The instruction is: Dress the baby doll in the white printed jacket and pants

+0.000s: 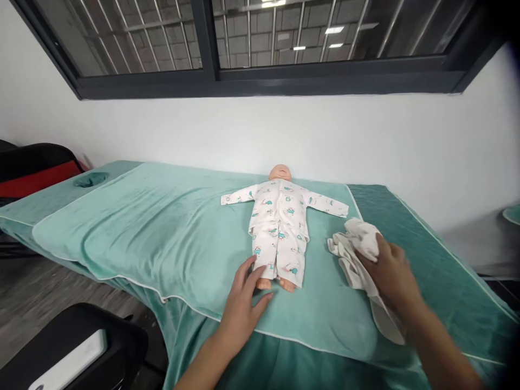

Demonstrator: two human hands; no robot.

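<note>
A baby doll (280, 216) lies on its back on the green sheet, its head toward the wall and its feet toward me. It wears a white printed long-sleeved top (279, 203) and matching trousers (266, 246), with the arms spread out. My left hand (244, 298) is at the doll's feet, fingers spread, the fingertips by one trouser leg; whether they touch it I cannot tell. To the right of the doll, my right hand (390, 268) is closed round a crumpled white cloth (352, 252), part of which hangs down below the hand.
The green sheet (162, 233) covers a massage bed with a face hole (91, 179) at the left end. A black chair (81, 319) with a white phone-like object (71, 363) stands in front. A red and black chair (40, 168) is at left; a window (260, 81) is above.
</note>
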